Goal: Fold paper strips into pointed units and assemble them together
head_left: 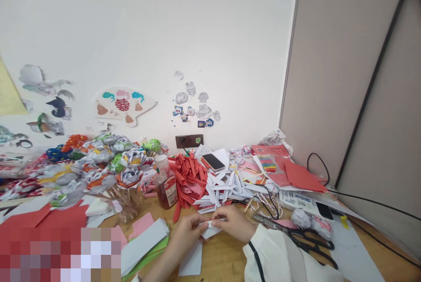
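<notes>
Near the front of the table, my left hand (191, 229) and my right hand (232, 221) pinch a small piece of white paper (210, 231) between fingers and thumbs. The paper looks folded. A white paper strip (191, 259) lies flat on the table just below my left hand. Beyond my hands is a heap of folded white paper strips (222, 187), beside a pile of folded red paper strips (189, 174). To the left lies a stack of white paper strips (144, 243) over green and pink sheets.
A glass bottle (166, 187) with red-brown contents stands left of the red strips. Black-handled scissors (305, 238) lie by my right sleeve. A phone (213, 162) rests on the papers. Crumpled paper flowers (131, 163) crowd the left; red sheets (302, 176) lie right.
</notes>
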`<state>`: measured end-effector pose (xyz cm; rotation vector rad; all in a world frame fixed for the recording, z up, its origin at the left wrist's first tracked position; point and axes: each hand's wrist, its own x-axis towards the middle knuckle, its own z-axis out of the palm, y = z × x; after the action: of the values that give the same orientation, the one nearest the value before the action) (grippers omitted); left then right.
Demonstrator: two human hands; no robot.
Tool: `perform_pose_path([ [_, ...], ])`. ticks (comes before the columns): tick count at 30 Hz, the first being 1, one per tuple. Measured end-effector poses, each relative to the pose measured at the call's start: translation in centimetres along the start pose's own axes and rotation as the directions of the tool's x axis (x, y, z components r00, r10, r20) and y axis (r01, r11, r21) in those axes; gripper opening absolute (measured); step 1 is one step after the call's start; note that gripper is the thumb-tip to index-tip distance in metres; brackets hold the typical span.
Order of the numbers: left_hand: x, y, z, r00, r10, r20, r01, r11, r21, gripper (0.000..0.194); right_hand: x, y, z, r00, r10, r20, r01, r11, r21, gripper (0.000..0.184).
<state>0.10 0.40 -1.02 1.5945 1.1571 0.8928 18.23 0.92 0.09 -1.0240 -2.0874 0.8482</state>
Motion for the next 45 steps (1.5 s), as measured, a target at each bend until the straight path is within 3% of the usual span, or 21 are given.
perform_pose_path([
  [9,-0.4,0.7,0.1,0.995,-0.1,0.027,0.103,0.99,-0.094,0.045,0.2,1.0,-0.4,0.998,-0.01,0.059,0.015,0.995,-0.094,0.02],
  [15,-0.6,0.9,0.2,0.996,-0.069,0.051,0.073,0.994,-0.082,0.042,0.3,1.4,-0.9,0.992,-0.044,0.115,0.058,0.991,-0.119,0.026],
  [20,-0.8,1.6,0.0,0.996,-0.074,0.056,0.079,0.993,-0.093,0.041,0.4,1.1,-1.4,0.985,-0.058,0.161,0.054,0.998,0.027,0.022],
  [28,-0.7,1.7,-0.9,0.981,-0.109,0.159,0.133,0.98,-0.151,0.045,0.2,1.6,-2.0,0.985,-0.033,0.169,-0.013,0.964,0.267,0.017],
  [31,-0.7,1.4,-1.1,0.976,-0.095,0.197,0.129,0.977,-0.169,0.044,0.2,2.0,-1.6,0.99,-0.015,0.141,-0.035,0.937,0.349,0.018],
  [34,-0.9,1.1,-0.9,0.976,-0.096,0.197,0.113,0.991,-0.077,0.039,0.5,2.1,-0.9,0.997,-0.009,0.082,-0.025,0.918,0.396,0.023],
  [36,-1.0,1.0,-0.5,0.975,-0.104,0.195,0.098,0.994,0.043,0.032,0.7,2.0,-0.4,0.999,-0.009,0.045,-0.008,0.936,0.351,0.022],
  [39,-0.9,1.0,0.2,0.989,-0.088,0.123,0.078,0.994,0.081,0.03,0.9,1.3,0.0,0.999,-0.035,0.005,0.032,0.964,0.263,0.02],
  [43,-0.1,0.6,0.7,0.985,-0.157,0.069,0.163,0.982,-0.098,0.038,0.8,0.9,0.2,0.988,0.006,-0.153,0.049,0.936,0.349,0.028],
  [45,0.5,0.1,0.8,0.987,-0.158,0.01,0.157,0.962,-0.225,0.043,0.8,1.2,0.8,0.989,0.055,-0.137,0.008,0.905,0.425,0.03],
])
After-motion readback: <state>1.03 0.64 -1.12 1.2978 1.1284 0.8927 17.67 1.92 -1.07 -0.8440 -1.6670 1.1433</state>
